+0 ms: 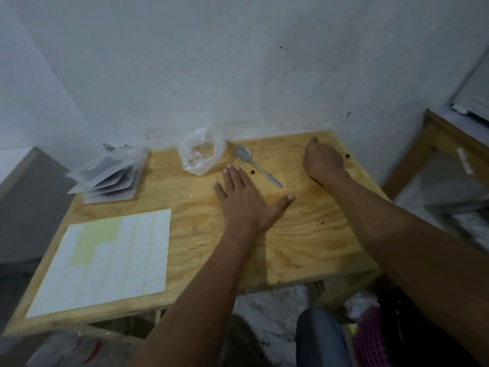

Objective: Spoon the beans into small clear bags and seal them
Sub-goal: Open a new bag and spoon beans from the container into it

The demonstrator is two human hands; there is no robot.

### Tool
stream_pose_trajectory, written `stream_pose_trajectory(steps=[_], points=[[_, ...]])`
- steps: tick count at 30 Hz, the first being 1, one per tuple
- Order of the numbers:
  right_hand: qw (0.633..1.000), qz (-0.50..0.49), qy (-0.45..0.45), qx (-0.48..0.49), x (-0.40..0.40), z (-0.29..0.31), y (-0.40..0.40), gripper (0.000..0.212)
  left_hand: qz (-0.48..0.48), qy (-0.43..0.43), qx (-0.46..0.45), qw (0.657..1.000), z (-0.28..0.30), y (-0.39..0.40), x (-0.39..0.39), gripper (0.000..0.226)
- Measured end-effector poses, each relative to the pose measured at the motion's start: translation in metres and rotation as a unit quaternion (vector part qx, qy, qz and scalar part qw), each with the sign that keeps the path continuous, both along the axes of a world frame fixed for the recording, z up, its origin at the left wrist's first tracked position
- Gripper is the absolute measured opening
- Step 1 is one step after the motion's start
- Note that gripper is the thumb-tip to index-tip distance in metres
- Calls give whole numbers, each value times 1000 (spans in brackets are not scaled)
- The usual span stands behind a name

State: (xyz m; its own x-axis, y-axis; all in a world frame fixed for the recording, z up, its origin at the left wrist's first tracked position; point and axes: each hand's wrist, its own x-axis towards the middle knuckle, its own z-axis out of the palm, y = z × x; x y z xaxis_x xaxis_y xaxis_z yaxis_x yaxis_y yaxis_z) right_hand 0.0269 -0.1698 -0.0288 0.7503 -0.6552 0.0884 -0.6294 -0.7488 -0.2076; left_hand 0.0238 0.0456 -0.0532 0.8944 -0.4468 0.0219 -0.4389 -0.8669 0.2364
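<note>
A clear plastic bag (202,152) was set open at the far edge of the wooden table (304,242), with a spoon (258,165) laid just beside it and stray beans (252,171) scattered near. The left hand (246,200) was pressed flat, fingers spread, on the tabletop. The right hand (322,160) was curled, knuckles up; whether anything was held could not be told.

A bare, makeshift home packing corner: a small plywood desk (304,234) pushed against a stained, whitewashed wall (238,62), with a white sheet of peel-off labels (105,260) near left and stacked clear pouches (105,176) far left.
</note>
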Motion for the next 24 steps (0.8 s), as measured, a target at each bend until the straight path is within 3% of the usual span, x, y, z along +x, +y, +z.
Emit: stream_pose_trajectory(steps=[7, 10, 12, 14, 15, 17, 19, 21, 23, 24], points=[[999, -5, 24, -34, 5, -4, 5, 47, -4, 9, 12, 1000, 1, 1, 0, 146], [999, -15, 11, -27, 5, -1, 6, 40, -5, 12, 18, 1000, 3, 1, -1, 145], [995, -50, -63, 58, 5, 3, 6, 28, -7, 14, 22, 1000, 5, 1, -1, 144], [942, -95, -192, 259, 6, 11, 8, 22, -7, 14, 26, 1000, 6, 1, -1, 144], [877, -123, -260, 385, 6, 15, 10, 23, -9, 14, 30, 999, 6, 1, -1, 143], [713, -151, -351, 588, 0, 24, 20, 25, -19, 16, 44, 999, 7, 2, -1, 142], [602, -135, -376, 691, -7, 30, 30, 25, -29, 14, 47, 998, 9, 3, -1, 141], [568, -118, -371, 725, -11, 34, 39, 29, -48, 2, 45, 998, 11, 11, 3, 141], [593, -105, -346, 720, -13, 34, 45, 33, -93, -22, 46, 994, 10, 25, 14, 138], [625, -94, -326, 703, -14, 34, 49, 34, -119, -28, 43, 992, 8, 34, 19, 134]])
